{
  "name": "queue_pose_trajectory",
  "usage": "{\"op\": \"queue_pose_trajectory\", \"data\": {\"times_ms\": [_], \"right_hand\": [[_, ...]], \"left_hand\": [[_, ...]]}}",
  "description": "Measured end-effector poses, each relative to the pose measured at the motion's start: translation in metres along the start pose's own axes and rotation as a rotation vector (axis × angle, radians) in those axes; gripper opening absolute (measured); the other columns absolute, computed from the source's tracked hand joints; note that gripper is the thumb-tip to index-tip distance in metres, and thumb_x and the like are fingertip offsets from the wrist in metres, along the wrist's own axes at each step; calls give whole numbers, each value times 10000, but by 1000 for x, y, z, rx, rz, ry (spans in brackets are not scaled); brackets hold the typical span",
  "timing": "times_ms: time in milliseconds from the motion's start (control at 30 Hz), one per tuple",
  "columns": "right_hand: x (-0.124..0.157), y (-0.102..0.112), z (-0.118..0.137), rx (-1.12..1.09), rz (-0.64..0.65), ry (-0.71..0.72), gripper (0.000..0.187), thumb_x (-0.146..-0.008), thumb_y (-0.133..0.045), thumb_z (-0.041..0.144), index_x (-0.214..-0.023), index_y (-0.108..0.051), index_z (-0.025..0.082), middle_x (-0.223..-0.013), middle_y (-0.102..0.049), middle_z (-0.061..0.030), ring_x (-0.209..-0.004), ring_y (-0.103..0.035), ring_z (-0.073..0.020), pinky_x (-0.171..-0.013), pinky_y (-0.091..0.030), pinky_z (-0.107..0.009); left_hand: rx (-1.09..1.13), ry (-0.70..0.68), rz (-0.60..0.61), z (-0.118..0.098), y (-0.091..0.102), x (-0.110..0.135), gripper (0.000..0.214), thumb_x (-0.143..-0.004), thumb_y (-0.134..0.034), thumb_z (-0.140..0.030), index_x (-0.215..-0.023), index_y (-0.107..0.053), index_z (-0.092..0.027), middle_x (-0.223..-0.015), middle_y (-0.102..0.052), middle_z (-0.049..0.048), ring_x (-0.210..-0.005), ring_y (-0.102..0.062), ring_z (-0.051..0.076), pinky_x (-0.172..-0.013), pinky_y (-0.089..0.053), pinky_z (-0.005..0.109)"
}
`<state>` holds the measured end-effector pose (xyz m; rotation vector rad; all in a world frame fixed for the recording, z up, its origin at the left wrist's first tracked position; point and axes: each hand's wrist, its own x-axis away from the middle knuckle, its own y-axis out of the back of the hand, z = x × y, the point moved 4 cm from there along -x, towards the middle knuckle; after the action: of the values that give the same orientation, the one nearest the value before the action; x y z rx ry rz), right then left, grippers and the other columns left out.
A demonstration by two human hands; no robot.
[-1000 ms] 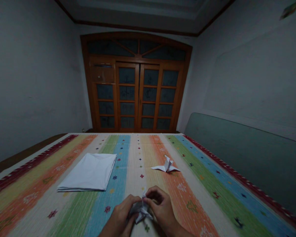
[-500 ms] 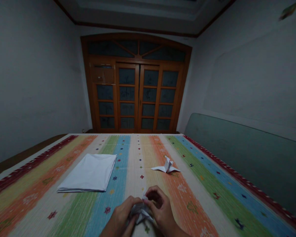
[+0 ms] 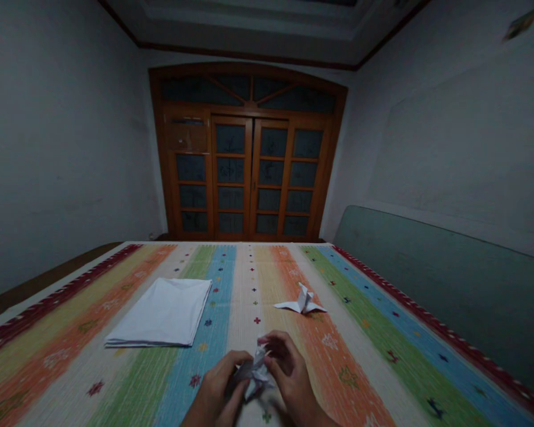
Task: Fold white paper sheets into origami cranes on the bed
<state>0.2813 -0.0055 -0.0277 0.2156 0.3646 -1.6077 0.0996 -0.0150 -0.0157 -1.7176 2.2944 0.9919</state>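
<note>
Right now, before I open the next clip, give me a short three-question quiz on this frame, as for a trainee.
1. What do the left hand and right hand hold between them?
2. True or false: the stack of white sheets lies to the right of the paper bird on the striped cover.
3. What stands beyond the far end of the cover? A: a bookshelf. B: wooden glazed doors. C: a curtained window.

Key: 1. A folded paper piece. 2. False, it lies to the left. 3. B.
</note>
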Motion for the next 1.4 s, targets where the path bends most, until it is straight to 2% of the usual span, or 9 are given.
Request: {"op": "queue_pose_trajectory", "data": {"times_ms": [100,233,400,533,700,900,1000,1133,1400], "right_hand": [[0,-2,-3,-34,62,4,495,-865,-722,612,-1175,-637,235,-1141,-696,-121,-989,-692,-269,-831,-574,-353],[0,-9,-15,-86,135,-102,574,-711,-892,408,-1176,-596,251,-997,-691,-51,-793,-697,-204,-696,-552,-289],[2,-20,-17,-83,253,-216,475,-688,-884,259,-1099,-648,229,-827,-732,-9,-747,-707,-197,-663,-517,-263],[1,-21,-10,-54,252,-189,295,-726,-874,369,-919,-735,193,-859,-768,-60,-869,-745,-269,-790,-558,-345],[-2,-15,-7,64,165,-132,317,-758,-837,474,-833,-764,174,-829,-779,-86,-851,-746,-294,-762,-569,-349],[-20,11,0,272,-11,-36,317,-833,-733,480,-802,-727,165,-810,-769,-99,-820,-741,-298,-705,-578,-345],[-36,34,1,390,-118,34,347,-844,-692,512,-828,-742,169,-860,-783,-125,-848,-746,-323,-665,-589,-364],[-58,67,4,502,-233,87,320,-818,-665,473,-844,-749,165,-810,-783,-130,-763,-729,-319,-666,-576,-395],[-73,106,15,598,-264,150,323,-832,-585,408,-953,-758,164,-899,-810,-123,-825,-746,-311,-751,-572,-394]], "left_hand": [[104,150,-105,8,3,-1,244,-926,-703,-438,-1055,-674,-234,-981,-755,78,-899,-738,264,-802,-609,336],[324,290,-171,20,1,-1,464,-874,-735,-583,-1138,-593,-229,-977,-699,43,-770,-751,230,-667,-622,319],[387,288,-136,22,-1,1,469,-843,-793,-513,-1150,-575,-234,-1011,-706,49,-856,-765,252,-752,-626,356],[363,286,-110,19,-1,1,430,-830,-814,-450,-1122,-586,-232,-958,-714,35,-840,-752,242,-743,-604,340],[439,335,-80,22,-5,-4,464,-814,-811,-429,-1143,-552,-229,-943,-745,46,-819,-751,244,-764,-590,364],[440,345,-84,40,-7,-8,337,-798,-767,-375,-1023,-568,-222,-890,-714,21,-661,-704,184,-611,-531,289],[419,338,-41,42,-9,-11,251,-820,-735,-403,-872,-591,-204,-715,-678,-9,-583,-662,168,-571,-486,269],[454,347,15,42,-13,-16,338,-819,-735,-504,-787,-585,-203,-555,-616,-37,-498,-590,152,-521,-439,252],[458,339,43,57,-18,-15,449,-819,-718,-639,-812,-587,-209,-562,-639,-22,-488,-595,160,-508,-441,250]]}}
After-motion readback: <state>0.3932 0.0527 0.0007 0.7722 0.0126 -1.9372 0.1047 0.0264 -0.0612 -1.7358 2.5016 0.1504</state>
